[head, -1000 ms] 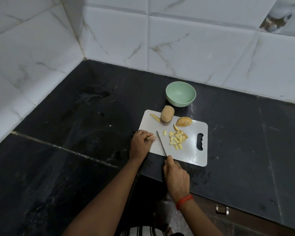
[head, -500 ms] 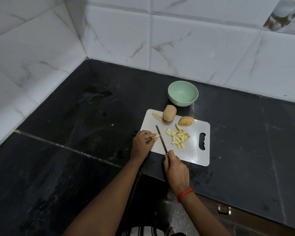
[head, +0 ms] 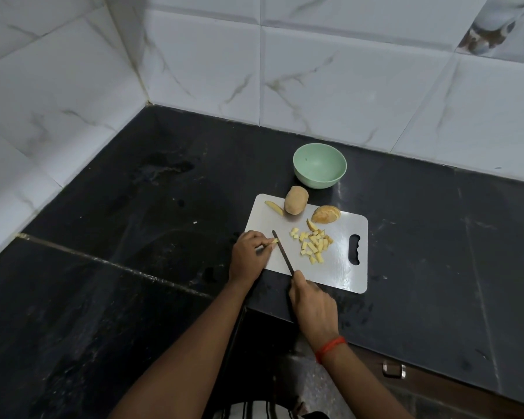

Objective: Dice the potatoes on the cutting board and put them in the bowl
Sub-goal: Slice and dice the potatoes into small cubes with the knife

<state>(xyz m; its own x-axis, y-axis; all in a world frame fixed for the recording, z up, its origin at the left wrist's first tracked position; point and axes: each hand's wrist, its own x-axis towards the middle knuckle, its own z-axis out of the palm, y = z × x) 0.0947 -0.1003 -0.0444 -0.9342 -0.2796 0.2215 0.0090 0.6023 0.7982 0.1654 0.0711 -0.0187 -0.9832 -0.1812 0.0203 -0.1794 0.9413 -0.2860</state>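
**Mid-cut: strip pinned under your left hand, knife in your right**

Head view. The white cutting board (head: 339, 267) lies on the black counter (head: 133, 267), with its handle slot at the board's 3 o'clock side.

Your left hand (head: 248, 255) comes onto the board from 9 o'clock. Its fingertips are curled and pinch a thin potato strip (head: 273, 241) against the board.

Your right hand (head: 313, 306) sits at 6 o'clock, just off the board's near edge, clenched round the handle of the knife (head: 282, 252). The dark blade runs from that hand toward 11 o'clock, and its tip end meets the free end of the strip. Whether the edge has gone through the strip cannot be told from here. A red thread band (head: 330, 347) circles your right wrist.

The diced pieces (head: 313, 244) lie in a loose pile near the board's middle, to the blade's 3 o'clock side and apart from it.

- At 12 o'clock on the far edge stands a whole potato (head: 296, 200).
- Just beside it, toward 10 o'clock, lies a slim wedge (head: 274, 207).
- At 1 o'clock rests a cut half potato (head: 325, 214), skin side up.

The pale green bowl (head: 303, 179) stands on the counter just past the board's far edge at 12 o'clock, near the whole potato; no potato shows inside it.

White marbled wall tiles (head: 345, 86) back the counter. A small metal fitting (head: 393, 369) shows on the cabinet front at 5 o'clock.
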